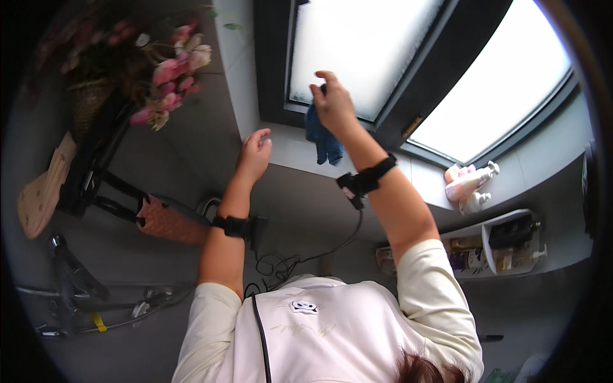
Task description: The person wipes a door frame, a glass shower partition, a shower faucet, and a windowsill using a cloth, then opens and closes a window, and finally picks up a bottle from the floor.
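Note:
My right hand (pixel 334 103) is raised in front of the frosted window pane (pixel 354 48), thumb and forefinger apart. A blue cloth (pixel 322 136) hangs below its palm, over the pale tiled sill (pixel 287 143), with a small dark thing showing between the fingers. My left hand (pixel 255 155) is up beside the sill's left end, fingers loosely curled, with nothing seen in it. Each forearm wears a black strap with a small device; a thin cable runs from the right one.
Pump bottles (pixel 467 184) stand on the sill at the right, above a white wall shelf (pixel 486 249) of toiletries. At the left are pink artificial flowers (pixel 167 76), a wooden board (pixel 45 191), a pink textured item (pixel 167 222) and a metal shower fitting (pixel 67 273).

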### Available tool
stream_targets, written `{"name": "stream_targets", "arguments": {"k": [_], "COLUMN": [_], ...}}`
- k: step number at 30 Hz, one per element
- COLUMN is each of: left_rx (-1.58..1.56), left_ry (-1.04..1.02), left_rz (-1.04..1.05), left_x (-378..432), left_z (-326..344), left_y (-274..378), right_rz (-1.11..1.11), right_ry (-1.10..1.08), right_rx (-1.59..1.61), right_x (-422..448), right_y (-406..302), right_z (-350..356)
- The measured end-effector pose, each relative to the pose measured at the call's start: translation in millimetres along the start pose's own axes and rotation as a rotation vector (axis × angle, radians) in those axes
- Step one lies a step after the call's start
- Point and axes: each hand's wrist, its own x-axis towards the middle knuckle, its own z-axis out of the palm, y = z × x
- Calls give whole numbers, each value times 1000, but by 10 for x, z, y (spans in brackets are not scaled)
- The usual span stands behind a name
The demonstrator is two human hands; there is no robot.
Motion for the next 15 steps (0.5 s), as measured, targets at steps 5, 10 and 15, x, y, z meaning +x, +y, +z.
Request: {"name": "stream_targets", "arguments": {"k": [5, 10, 15], "left_rx": [86, 255, 742], "left_ry": [197, 315, -2], "left_rz": [-20, 49, 145], "left_x": [-549, -714, -651], "left_z": [45, 87, 552], "left_y": [-38, -72, 77], "right_rz": [-238, -338, -341], "right_ry": [-308, -458, -551], "right_rx": [200, -252, -373], "right_x": [-433, -1058, -1285], "right_y": [125, 587, 879], "right_z": [528, 889, 690]}}
